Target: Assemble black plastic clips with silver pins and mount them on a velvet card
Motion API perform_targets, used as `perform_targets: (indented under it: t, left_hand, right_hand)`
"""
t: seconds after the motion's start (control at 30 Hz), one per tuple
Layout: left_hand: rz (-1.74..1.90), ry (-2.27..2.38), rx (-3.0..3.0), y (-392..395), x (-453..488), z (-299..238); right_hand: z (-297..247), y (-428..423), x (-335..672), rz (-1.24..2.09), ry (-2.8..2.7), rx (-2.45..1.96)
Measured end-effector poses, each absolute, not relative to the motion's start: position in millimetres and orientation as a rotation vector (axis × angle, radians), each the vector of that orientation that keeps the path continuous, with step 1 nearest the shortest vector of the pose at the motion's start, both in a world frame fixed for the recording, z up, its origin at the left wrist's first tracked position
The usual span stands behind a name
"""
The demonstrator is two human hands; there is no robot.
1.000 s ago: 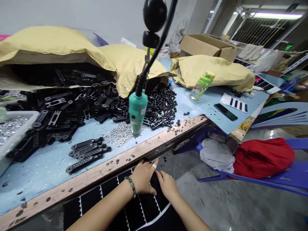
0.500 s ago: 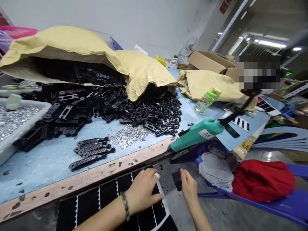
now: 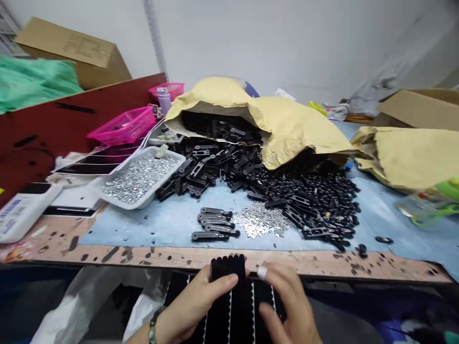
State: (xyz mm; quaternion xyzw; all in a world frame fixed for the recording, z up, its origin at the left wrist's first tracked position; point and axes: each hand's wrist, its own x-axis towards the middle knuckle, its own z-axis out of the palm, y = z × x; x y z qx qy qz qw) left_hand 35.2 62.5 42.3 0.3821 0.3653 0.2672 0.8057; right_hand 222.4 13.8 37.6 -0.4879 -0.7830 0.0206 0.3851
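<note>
Black strip (image 3: 226, 268) is pinched by the left hand (image 3: 191, 301), bottom middle, right hand (image 3: 294, 306) spread, near a blue desk (image 3: 168, 227), pale wall (image 3: 322, 52) up top.

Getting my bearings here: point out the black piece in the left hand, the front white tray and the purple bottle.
Black piece (image 3: 227, 269), head view: flat face below its scalloped edge.
Front white tray (image 3: 138, 205), head view: near wall.
Purple bottle (image 3: 164, 101), head view: middle of its body.
</note>
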Motion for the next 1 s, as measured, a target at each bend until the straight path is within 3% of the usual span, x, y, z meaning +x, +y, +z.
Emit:
perform_targets:
  t: [0.2, 0.47, 1.0]
  left_hand:
    - [0.551, 0.990, 1.434, 73, -6, 37]
    - [0.654, 1.352, 2.476, 98, -54, 7]
    - [0.702, 1.260, 2.561, 102, -53, 4]
  right_hand:
    - [55, 51, 198, 0.496, -2.104, -1.297]
    - [22, 110, 168, 1.011, -1.354, -1.463]
    - [7, 121, 147, 0.906, -1.418, -1.537]
